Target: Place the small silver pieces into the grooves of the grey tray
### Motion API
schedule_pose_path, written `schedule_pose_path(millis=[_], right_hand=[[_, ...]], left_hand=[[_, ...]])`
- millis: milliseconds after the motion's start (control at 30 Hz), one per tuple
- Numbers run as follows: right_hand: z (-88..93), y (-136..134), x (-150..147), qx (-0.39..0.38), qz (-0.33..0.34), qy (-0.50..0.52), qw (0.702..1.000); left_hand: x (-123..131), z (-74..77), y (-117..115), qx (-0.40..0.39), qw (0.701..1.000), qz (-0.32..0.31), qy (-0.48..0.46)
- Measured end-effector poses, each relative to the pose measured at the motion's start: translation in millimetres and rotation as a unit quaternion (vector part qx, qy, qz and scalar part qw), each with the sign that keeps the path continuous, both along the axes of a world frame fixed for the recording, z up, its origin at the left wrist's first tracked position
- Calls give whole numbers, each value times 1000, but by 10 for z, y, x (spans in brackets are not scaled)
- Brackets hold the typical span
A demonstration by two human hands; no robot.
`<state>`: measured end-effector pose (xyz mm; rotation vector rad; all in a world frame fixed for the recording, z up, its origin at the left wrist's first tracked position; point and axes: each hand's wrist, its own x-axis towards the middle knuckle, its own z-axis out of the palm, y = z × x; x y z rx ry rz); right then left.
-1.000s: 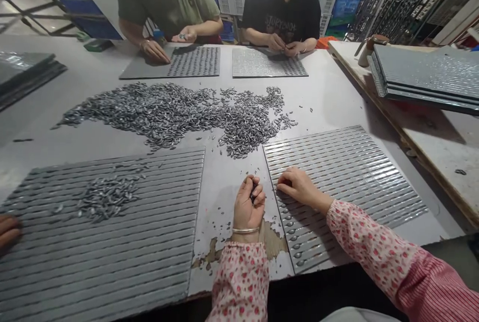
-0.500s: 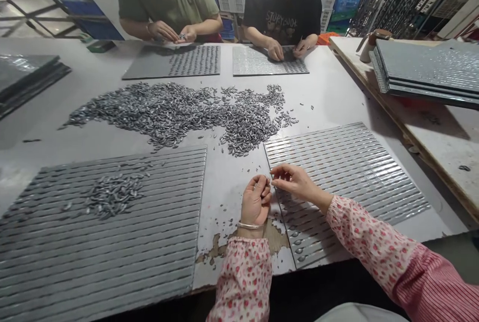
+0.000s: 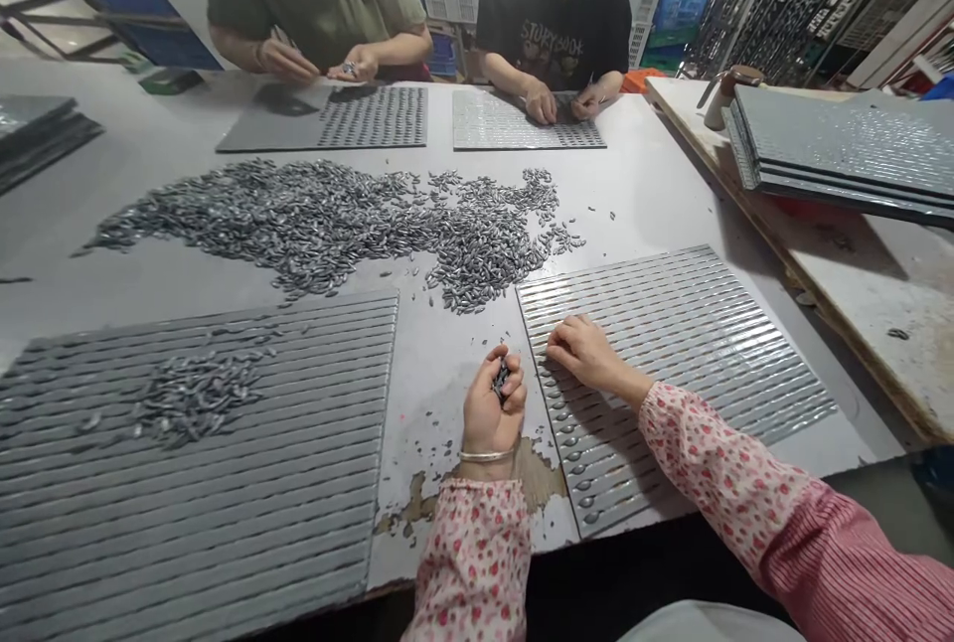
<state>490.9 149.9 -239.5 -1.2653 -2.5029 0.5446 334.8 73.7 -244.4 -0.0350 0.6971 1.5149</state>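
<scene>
My left hand (image 3: 488, 415) is curled, palm up, around several small grey spindle-shaped pieces (image 3: 501, 379). To its right, my right hand (image 3: 586, 349) rests with bent, pinched fingertips at the left edge of a shiny grey ridged board (image 3: 693, 334); whatever they hold is hidden. A column of the same kind of pieces (image 3: 573, 456) lies along that board's left edge, below my right hand. Another ridged board (image 3: 298, 483) lies on the left, with a small heap of pieces (image 3: 198, 394) on it.
A large pile of grey pieces (image 3: 328, 215) spreads across the table (image 3: 439, 364). Opposite, two people work over boards (image 3: 260, 130) partly covered with pieces. Stacked boards (image 3: 842, 140) stand at right, and another stack (image 3: 37, 140) at far left. The table's front edge is close to me.
My right hand has moved away from the left hand and down onto the board's edge. My left hand has turned, showing the pieces in its palm. The view has shifted slightly.
</scene>
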Motion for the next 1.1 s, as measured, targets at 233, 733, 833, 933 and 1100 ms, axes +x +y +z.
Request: schedule_pose_path(millis=[233, 733, 833, 933, 1100], right_hand=[[-13, -51, -87, 38, -35, -68, 996], [42, -17, -97, -68, -28, 126, 989], [82, -63, -153, -203, -5, 263, 943], [76, -105, -223, -276, -1, 318, 907], [73, -122, -269, -268, -9, 356, 895]], left_hand=[[29, -20, 3, 4, 1000, -7, 11], [71, -9, -11, 3, 997, -2, 79], [100, 8, -16, 0, 995, -2, 104], [130, 32, -19, 2, 992, 4, 130], [166, 45, -23, 6, 989, 9, 150]])
